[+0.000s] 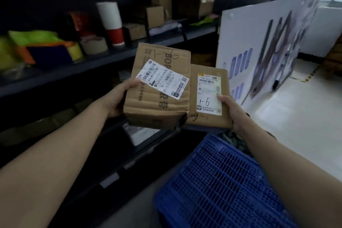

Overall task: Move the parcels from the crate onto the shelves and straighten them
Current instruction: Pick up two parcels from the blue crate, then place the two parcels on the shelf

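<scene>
I hold two cardboard parcels side by side in front of the dark shelves. My left hand grips the larger brown parcel by its left edge, thumb on its tilted white label. My right hand grips the flatter parcel marked "1-6" at its right edge, thumb on its label. The larger parcel overlaps the flatter one's left side. Below them stands the blue plastic crate, its slotted wall facing me; its inside is mostly hidden.
The upper shelf carries a red and white cylinder, a tape roll, bright yellow and orange items and several cardboard boxes. A white printed board leans on the right. Pale floor stretches beyond it.
</scene>
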{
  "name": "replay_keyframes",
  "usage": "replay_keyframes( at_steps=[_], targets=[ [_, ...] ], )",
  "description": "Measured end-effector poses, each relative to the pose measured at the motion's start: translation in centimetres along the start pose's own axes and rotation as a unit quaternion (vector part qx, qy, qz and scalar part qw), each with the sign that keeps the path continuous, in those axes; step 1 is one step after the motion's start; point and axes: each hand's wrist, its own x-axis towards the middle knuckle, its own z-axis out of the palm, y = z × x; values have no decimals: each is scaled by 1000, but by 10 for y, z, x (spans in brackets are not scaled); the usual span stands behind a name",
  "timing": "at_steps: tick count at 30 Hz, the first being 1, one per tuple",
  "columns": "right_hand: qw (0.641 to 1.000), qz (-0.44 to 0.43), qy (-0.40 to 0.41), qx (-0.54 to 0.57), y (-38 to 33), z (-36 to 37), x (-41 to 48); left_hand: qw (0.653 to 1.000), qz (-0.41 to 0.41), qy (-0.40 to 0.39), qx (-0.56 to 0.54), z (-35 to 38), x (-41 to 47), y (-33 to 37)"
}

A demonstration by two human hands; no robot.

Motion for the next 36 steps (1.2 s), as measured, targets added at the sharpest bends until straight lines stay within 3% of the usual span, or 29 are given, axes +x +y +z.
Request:
replay_keyframes(
  at_steps=[8, 11, 14, 19, 24, 27, 33, 36],
  targets=[
    [976, 25, -211, -42, 9, 190, -46, 971, 85, 206, -86, -111, -203, -9],
    [951, 38, -300, -58, 28, 282, -84, 941, 121, 290, -129, -150, -299, -25],
    [915, 70, -390, -68, 59, 374, -141, 889, 155, 399, -164, -187, -402, -48],
    [835, 98, -530, -113, 125, 503, -264, 800, 174, 541, -192, -218, -582, -97],
    [749, 114, -638, -141, 192, 595, -392, 733, 218, 609, -209, -209, -735, -146],
    [686, 137, -696, -158, 231, 633, -465, 692, 218, 658, -200, -190, -810, -172],
    [570, 180, -784, -167, 300, 676, -600, 572, 222, 768, -184, -134, -920, -223],
    [505, 200, -819, -182, 323, 684, -655, 545, 218, 786, -195, -98, -948, -242]
  ],
)
